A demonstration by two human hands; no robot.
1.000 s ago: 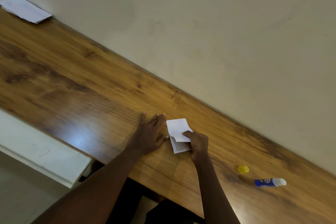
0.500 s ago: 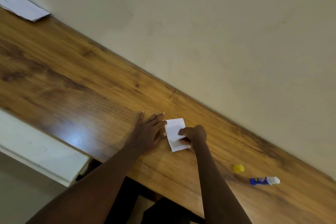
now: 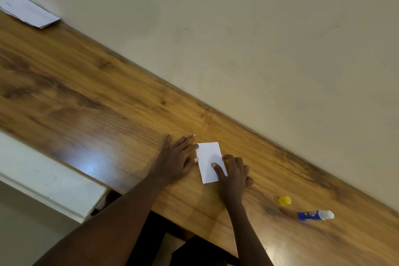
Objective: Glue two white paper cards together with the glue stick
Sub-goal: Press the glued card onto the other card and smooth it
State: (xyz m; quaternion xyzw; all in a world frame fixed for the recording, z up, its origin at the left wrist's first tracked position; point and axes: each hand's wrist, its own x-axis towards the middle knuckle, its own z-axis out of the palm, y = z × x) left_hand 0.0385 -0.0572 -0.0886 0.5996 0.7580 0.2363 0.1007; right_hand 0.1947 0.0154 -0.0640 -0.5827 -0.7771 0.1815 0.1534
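A white paper card lies flat on the wooden desk; only one white rectangle shows, so any second card is hidden under it. My left hand rests flat on the desk, fingertips touching the card's left edge. My right hand lies on the card's lower right part, with fingers spread and pressing down. The glue stick, blue with a white end, lies uncapped at the right. Its yellow cap sits just left of it.
A stack of white papers lies at the far left against the beige wall. A white ledge runs below the desk's near edge at the left.
My right hand has laid the lifted upper card down flat over the lower one and moved on top of it with fingers spread. My left hand has stayed in place.
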